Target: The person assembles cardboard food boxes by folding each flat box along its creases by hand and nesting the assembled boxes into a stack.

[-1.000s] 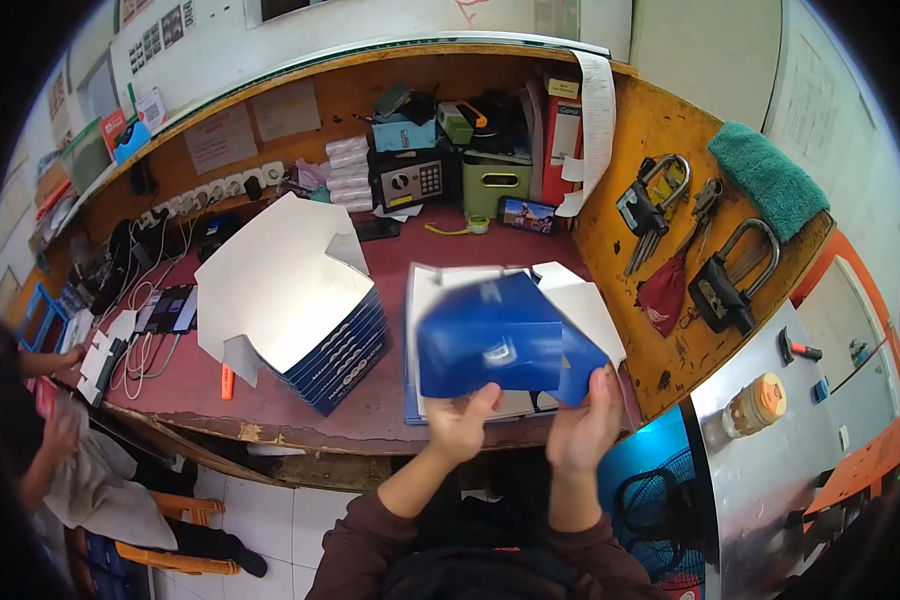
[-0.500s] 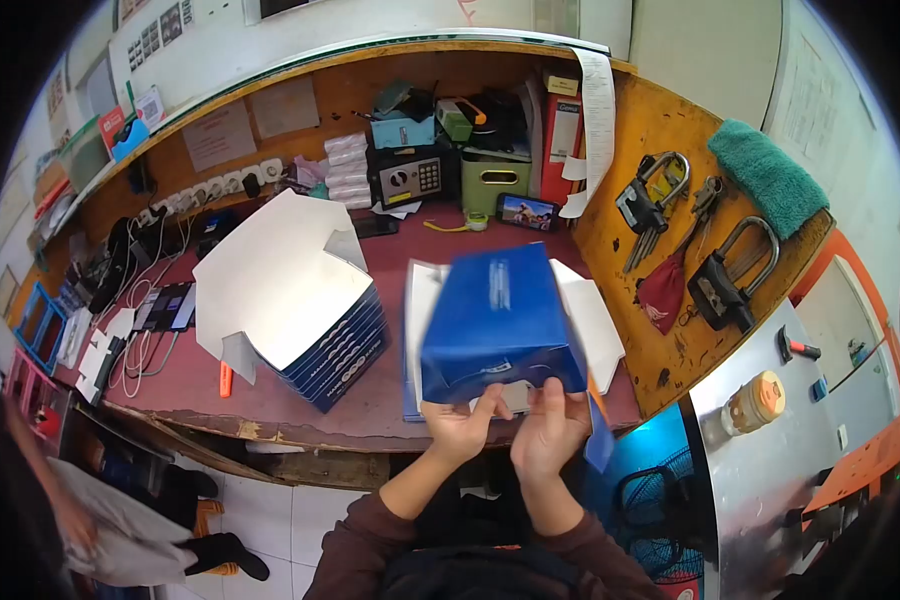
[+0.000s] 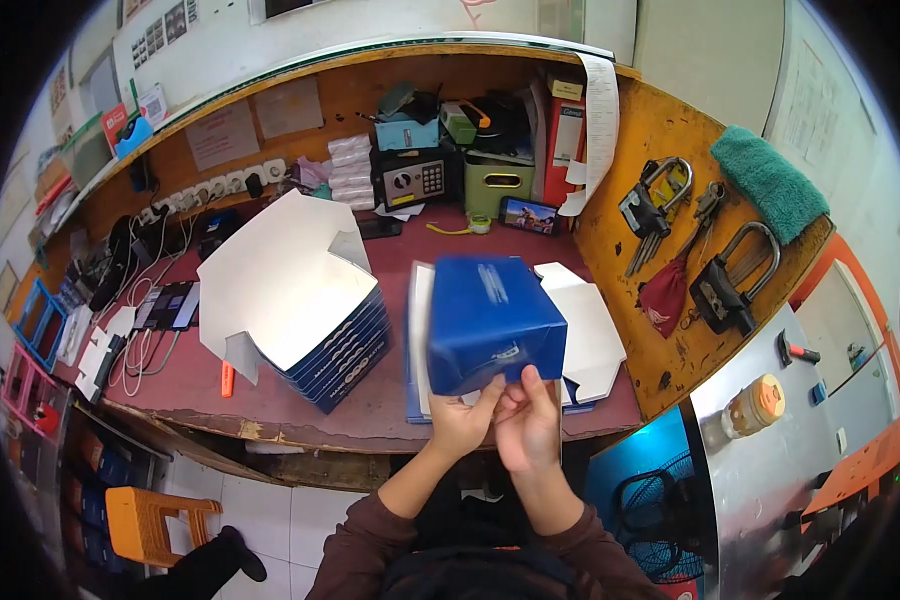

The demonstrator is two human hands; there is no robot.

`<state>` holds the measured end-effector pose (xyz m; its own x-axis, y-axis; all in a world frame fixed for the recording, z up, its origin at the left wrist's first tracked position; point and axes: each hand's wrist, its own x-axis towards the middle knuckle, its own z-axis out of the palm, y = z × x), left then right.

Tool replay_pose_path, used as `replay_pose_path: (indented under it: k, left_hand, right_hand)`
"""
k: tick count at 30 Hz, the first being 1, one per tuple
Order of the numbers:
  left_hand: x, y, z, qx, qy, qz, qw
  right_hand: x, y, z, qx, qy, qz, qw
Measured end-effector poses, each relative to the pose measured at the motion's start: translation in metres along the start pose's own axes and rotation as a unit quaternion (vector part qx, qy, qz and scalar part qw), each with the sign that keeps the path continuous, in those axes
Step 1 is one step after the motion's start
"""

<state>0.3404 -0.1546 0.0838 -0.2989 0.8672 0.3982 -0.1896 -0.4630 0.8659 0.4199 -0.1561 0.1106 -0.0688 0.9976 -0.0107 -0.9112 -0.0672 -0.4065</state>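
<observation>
A blue box [image 3: 495, 310], slightly blurred, is held up over the desk's front part. At its lower front edge my left hand [image 3: 460, 415] grips it between thumb and fingers. Close beside it, my right hand [image 3: 528, 420] has its thumb at the same edge with the fingers curled; its exact hold is partly hidden. Flat white and blue cardboard pieces [image 3: 592, 335] lie beneath and behind the box. To the left stands a nested stack of blue boxes [image 3: 340, 350] with white open flaps.
An orange marker [image 3: 227, 379] lies left of the stack. Behind are a small safe [image 3: 415, 182], a green bin [image 3: 497, 186] and a phone [image 3: 530, 215]. Padlocks [image 3: 722, 285] hang on the right panel. An orange stool [image 3: 145, 525] and a person's leg [image 3: 205, 565] are lower left.
The folded blue sheet has become a closed box shape, and its loose flap at the right is gone from view. My right hand moved left. The person at the left has mostly left view.
</observation>
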Motion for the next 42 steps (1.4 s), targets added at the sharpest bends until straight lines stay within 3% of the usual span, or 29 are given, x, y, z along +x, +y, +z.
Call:
replay_pose_path:
  k: [2, 3, 4, 5, 6, 8, 11, 12, 14, 16, 18, 19, 22, 23, 24, 25, 26, 27, 28, 29, 31, 32, 33, 34, 35, 36, 38, 40, 42]
  left_hand:
    - [0.005, -0.005, -0.006, -0.036, -0.031, 0.043, 0.998]
    - [0.003, -0.002, -0.014, -0.077, -0.073, -0.007, 0.994]
    - [0.002, 0.003, -0.019, -0.078, -0.073, -0.006, 0.994]
    - [0.003, 0.017, -0.02, -0.301, -0.098, -0.088, 0.945]
    - [0.003, 0.026, -0.022, -0.505, -0.118, -0.165, 0.839]
    - [0.004, 0.01, -0.039, -0.505, -0.13, -0.196, 0.831]
    - [0.001, -0.002, -0.042, -0.276, -0.018, -0.222, 0.935]
    - [-0.002, 0.002, -0.037, -0.276, -0.018, -0.221, 0.935]
    - [-0.009, 0.004, -0.03, 0.059, -0.007, -0.113, 0.992]
    - [-0.011, 0.005, -0.025, 0.059, 0.022, -0.084, 0.994]
    - [-0.013, 0.011, -0.023, -0.136, 0.026, -0.224, 0.965]
    - [-0.013, 0.013, -0.024, -0.137, 0.028, -0.224, 0.965]
    - [-0.008, 0.025, -0.029, -0.169, 0.043, -0.267, 0.948]
    - [-0.007, 0.036, -0.036, -0.022, -0.125, -0.291, 0.948]
    - [-0.009, 0.049, -0.042, 0.127, -0.286, -0.301, 0.901]
    - [-0.016, 0.067, -0.043, 0.288, -0.304, -0.257, 0.871]
    - [-0.016, 0.081, -0.045, 0.29, -0.303, -0.256, 0.871]
    - [-0.014, 0.093, -0.046, 0.398, -0.19, -0.052, 0.896]
    - [-0.012, 0.1, -0.049, 0.482, -0.065, 0.154, 0.86]
    - [-0.003, 0.096, -0.05, 0.451, -0.038, 0.13, 0.882]
    - [0.017, 0.085, -0.062, 0.317, -0.063, 0.014, 0.946]
    - [0.027, 0.068, -0.077, 0.291, -0.053, 0.053, 0.954]
    - [0.029, 0.055, -0.093, 0.253, -0.029, 0.035, 0.966]
    - [0.027, 0.058, -0.106, 0.184, -0.025, -0.064, 0.981]
    - [0.024, 0.06, -0.118, 0.115, -0.006, -0.16, 0.98]
    - [0.023, 0.073, -0.112, -0.061, 0.034, -0.144, 0.987]
    - [0.012, 0.098, -0.114, -0.092, 0.06, -0.097, 0.989]
    - [0.007, 0.101, -0.155, 0.003, -0.004, -0.034, 0.999]
    - [0.003, 0.105, -0.203, 0.245, 0.043, -0.015, 0.968]
  right_hand:
    - [0.006, -0.01, -0.005, 0.022, -0.052, 0.03, 0.998]
    - [0.005, -0.015, -0.001, 0.016, -0.034, 0.02, 0.999]
    - [0.007, -0.014, -0.003, -0.002, -0.018, -0.045, 0.999]
    - [0.01, -0.014, -0.006, -0.041, -0.028, -0.091, 0.995]
    - [0.012, -0.015, -0.006, -0.08, -0.037, -0.136, 0.987]
    - [0.007, -0.014, 0.005, -0.119, -0.019, -0.18, 0.976]
    - [0.003, -0.011, 0.007, -0.161, -0.02, -0.214, 0.963]
    - [0.003, -0.011, 0.005, -0.163, -0.037, -0.21, 0.963]
    - [0.002, -0.012, 0.002, -0.128, -0.053, -0.182, 0.973]
    - [0.002, -0.007, -0.004, -0.094, -0.07, -0.154, 0.981]
    - [-0.003, 0.009, -0.011, -0.054, -0.11, -0.114, 0.986]
    - [-0.007, 0.014, -0.012, -0.028, -0.146, -0.062, 0.987]
    - [-0.004, 0.012, -0.011, -0.066, -0.074, -0.076, 0.992]
    - [0.002, 0.01, -0.015, -0.123, -0.059, -0.098, 0.986]
    - [0.006, 0.004, -0.012, -0.158, -0.058, -0.118, 0.979]
    - [0.01, -0.001, -0.01, -0.206, -0.067, -0.121, 0.969]
    - [0.013, -0.004, -0.007, -0.253, -0.074, -0.125, 0.957]
    - [0.014, -0.006, 0.002, -0.283, -0.098, -0.105, 0.948]
    - [0.012, -0.009, 0.011, -0.368, -0.131, -0.069, 0.918]
    - [0.017, -0.008, 0.006, -0.516, -0.196, -0.118, 0.825]
    - [0.016, -0.001, 0.01, -0.574, -0.363, -0.108, 0.726]
    - [0.01, -0.001, 0.031, -0.57, -0.369, -0.105, 0.727]
    - [0.004, -0.003, 0.059, -0.673, -0.383, -0.131, 0.619]
    - [-0.001, -0.001, 0.077, -0.76, -0.388, -0.155, 0.497]
    - [-0.006, 0.006, 0.082, -0.781, -0.375, -0.249, 0.434]
    - [-0.006, 0.014, 0.086, -0.779, -0.376, -0.248, 0.435]
    - [-0.001, 0.03, 0.095, -0.786, -0.436, -0.339, 0.277]
    - [0.006, 0.052, 0.11, -0.742, -0.467, -0.389, 0.283]
    - [0.012, 0.07, 0.133, -0.735, -0.545, -0.316, 0.25]
